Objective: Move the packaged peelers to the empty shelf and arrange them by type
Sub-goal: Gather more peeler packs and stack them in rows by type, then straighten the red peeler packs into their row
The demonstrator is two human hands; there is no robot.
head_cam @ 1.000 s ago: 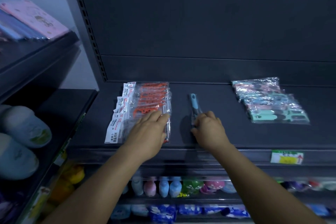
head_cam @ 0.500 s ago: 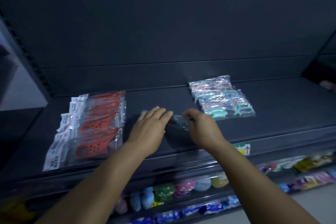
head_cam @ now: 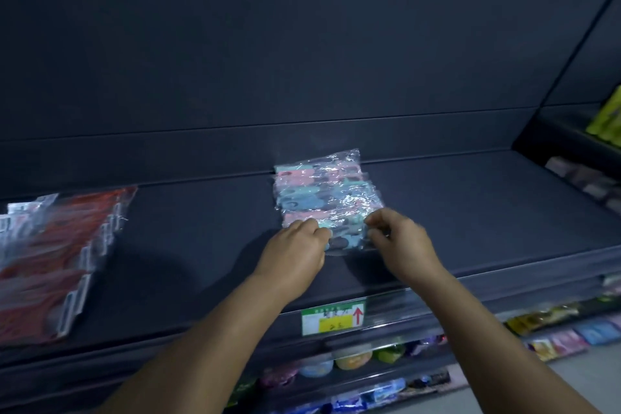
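Both hands now at pastel peelers

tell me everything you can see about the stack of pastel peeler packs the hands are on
The stack of pastel peeler packs lies flat on the dark shelf, right of the middle, its far end near the back panel. Clear, shiny plastic bags overlap like shingles; blurred pink, mint and blue shapes show through. The left hand touches its near left corner, and the right hand pinches the near right edge. It sits apart from the orange packs on the left.
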